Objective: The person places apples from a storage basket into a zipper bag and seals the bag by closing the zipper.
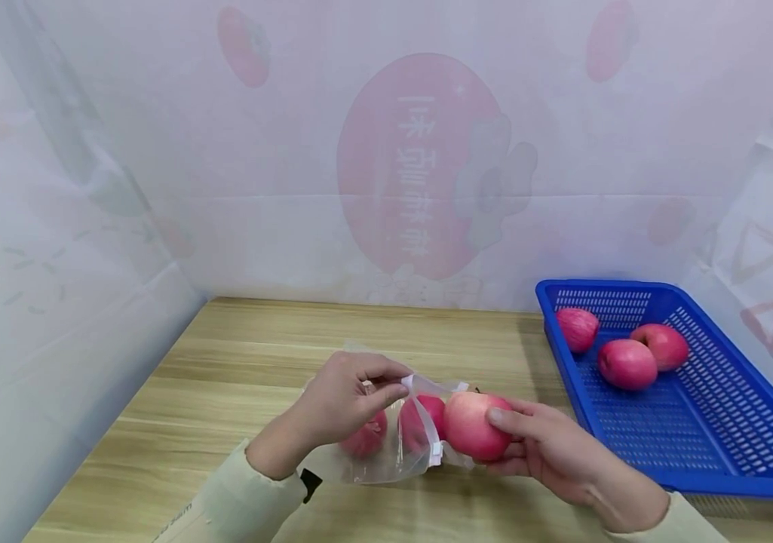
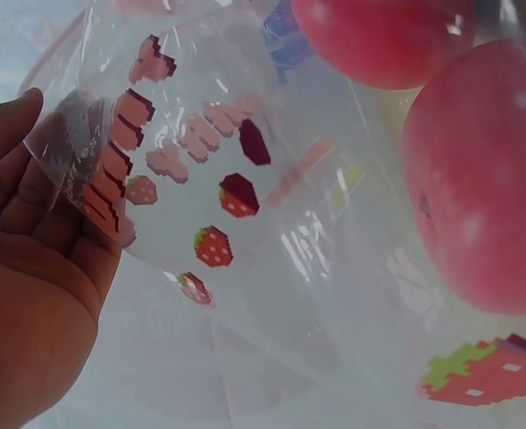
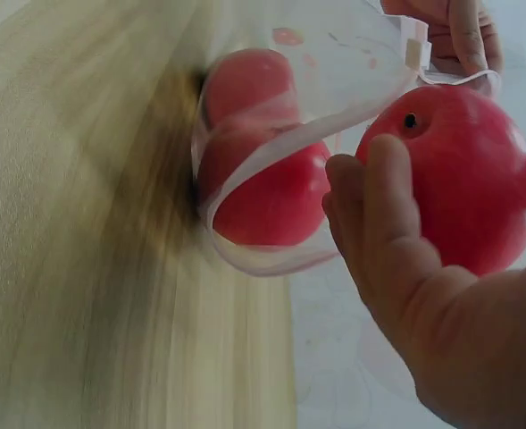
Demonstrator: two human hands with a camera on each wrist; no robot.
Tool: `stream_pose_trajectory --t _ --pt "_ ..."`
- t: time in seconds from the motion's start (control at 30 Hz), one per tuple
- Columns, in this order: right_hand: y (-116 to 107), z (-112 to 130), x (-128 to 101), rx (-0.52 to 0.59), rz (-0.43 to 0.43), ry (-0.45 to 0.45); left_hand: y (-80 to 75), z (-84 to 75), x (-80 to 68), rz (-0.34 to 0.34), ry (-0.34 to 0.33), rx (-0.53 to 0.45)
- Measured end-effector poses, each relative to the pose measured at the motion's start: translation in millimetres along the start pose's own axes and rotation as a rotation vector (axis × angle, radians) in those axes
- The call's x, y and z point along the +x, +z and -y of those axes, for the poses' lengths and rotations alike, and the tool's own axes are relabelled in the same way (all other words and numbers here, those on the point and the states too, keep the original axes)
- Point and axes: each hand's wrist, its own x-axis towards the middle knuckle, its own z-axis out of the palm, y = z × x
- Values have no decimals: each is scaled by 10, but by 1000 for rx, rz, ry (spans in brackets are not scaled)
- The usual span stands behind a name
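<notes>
A clear plastic zip bag [image 1: 386, 469] printed with small strawberries lies on the wooden table, its mouth facing right. Inside it are red apples, one [image 1: 364, 436] deeper in and another [image 1: 420, 418] near the opening. My left hand [image 1: 345, 396] pinches the upper edge of the bag's mouth between thumb and fingers; the left wrist view shows the film against the fingers [image 2: 30, 197]. My right hand [image 1: 549, 445] grips a red apple [image 3: 463, 179] with thumb and fingers around it, right at the bag's mouth. A white slider [image 1: 436, 454] sits on the bag's rim.
To the right stands a blue perforated plastic basket [image 1: 562, 377] holding three apples [image 1: 627, 364] toward its far left part. Pale printed cloth walls [image 1: 277, 241] enclose the table [image 1: 223, 362] at the back and both sides.
</notes>
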Motion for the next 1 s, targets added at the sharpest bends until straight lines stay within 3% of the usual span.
stream_pose_trajectory --t 0.4,0.83,1.0 --pt "220 -68 164 -143 -95 76 39 -22 0 9 34 -3" --pt "363 -100 176 -27 9 76 26 -63 10 -3 73 70" --pt "395 -78 164 -35 30 84 23 -71 8 1 62 63"
